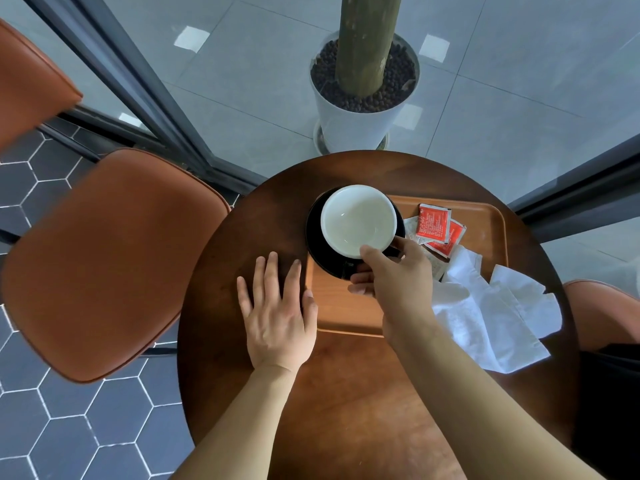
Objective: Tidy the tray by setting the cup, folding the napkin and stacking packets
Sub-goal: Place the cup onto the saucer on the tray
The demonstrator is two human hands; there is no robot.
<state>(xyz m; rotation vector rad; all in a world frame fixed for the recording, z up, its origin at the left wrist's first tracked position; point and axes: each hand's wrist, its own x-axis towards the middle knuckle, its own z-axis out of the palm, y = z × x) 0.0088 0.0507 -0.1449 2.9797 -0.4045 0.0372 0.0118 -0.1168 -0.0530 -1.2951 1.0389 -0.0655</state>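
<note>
Head: packets (434,225) between cup (358,220) and napkin (491,313)

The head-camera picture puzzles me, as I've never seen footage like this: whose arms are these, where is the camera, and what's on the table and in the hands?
There is no machine here: a person wears one wide-angle camera on the head, looking down at their own bare arms. The left hand lies flat and open on the round wooden table, beside the tray. The right hand grips the empty white cup, thumb on its rim, over a black saucer at the tray's far left corner. On the tray lie red packets and a crumpled white napkin, which spills past the tray's edge onto the table.
</note>
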